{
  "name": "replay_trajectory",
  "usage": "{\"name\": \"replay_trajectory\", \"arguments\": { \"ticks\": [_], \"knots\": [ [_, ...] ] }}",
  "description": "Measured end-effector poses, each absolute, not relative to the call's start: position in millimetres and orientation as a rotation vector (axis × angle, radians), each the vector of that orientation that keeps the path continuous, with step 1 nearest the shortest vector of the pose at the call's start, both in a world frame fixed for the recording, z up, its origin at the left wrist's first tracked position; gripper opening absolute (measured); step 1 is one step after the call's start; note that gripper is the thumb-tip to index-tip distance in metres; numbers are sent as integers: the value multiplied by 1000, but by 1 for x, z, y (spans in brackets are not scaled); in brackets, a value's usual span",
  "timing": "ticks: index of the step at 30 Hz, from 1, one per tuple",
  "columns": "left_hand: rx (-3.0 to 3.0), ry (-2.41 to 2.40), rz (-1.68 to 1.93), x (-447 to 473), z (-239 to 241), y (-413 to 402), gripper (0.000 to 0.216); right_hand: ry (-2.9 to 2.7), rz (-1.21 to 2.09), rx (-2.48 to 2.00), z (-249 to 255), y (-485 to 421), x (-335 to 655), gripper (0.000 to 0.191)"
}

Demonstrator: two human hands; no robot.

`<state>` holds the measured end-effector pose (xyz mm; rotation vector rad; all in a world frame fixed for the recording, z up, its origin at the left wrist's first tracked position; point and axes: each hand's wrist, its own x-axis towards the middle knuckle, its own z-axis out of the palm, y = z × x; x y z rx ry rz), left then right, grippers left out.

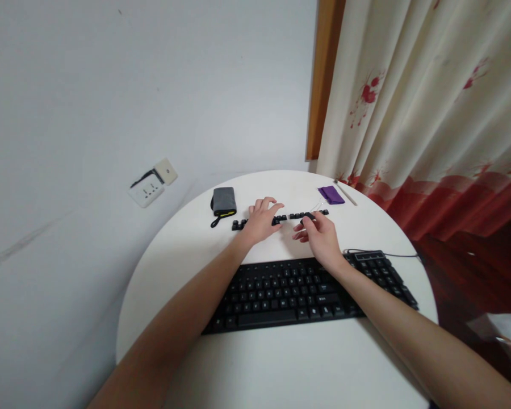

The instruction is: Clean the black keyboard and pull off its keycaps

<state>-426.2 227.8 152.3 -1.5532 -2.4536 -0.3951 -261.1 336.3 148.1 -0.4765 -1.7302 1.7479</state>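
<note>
A black keyboard [306, 292] lies on the round white table [187, 272], under both my forearms. Behind it runs a row of loose black keycaps [319, 213]. My left hand [260, 219] rests on the left part of that row, fingers spread and lying flat over the caps. To its right, my right hand [321, 233] is curled, its fingertips pinching a black keycap [309, 216] at the row.
A grey pouch with a yellow edge [223, 203] lies at the back left of the table. A purple cloth [331, 194] and a thin stick [346, 193] lie at the back right. The keyboard's cable [396, 255] trails right. A curtain [426, 102] hangs beyond; a wall socket [147, 190] is left.
</note>
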Motion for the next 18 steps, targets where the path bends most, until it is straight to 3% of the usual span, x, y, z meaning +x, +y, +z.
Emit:
{"name": "replay_trajectory", "arguments": {
  "ticks": [11, 18],
  "knots": [
    [-1578, -2447, -455, -431, 154, 225, 60, -1742, 1754, -465, 148, 336, -260, 28],
    [-1275, -2396, -1156, -451, 167, 230, 25, -1991, 1450, -402, 154, 344, -257, 24]
  ]
}}
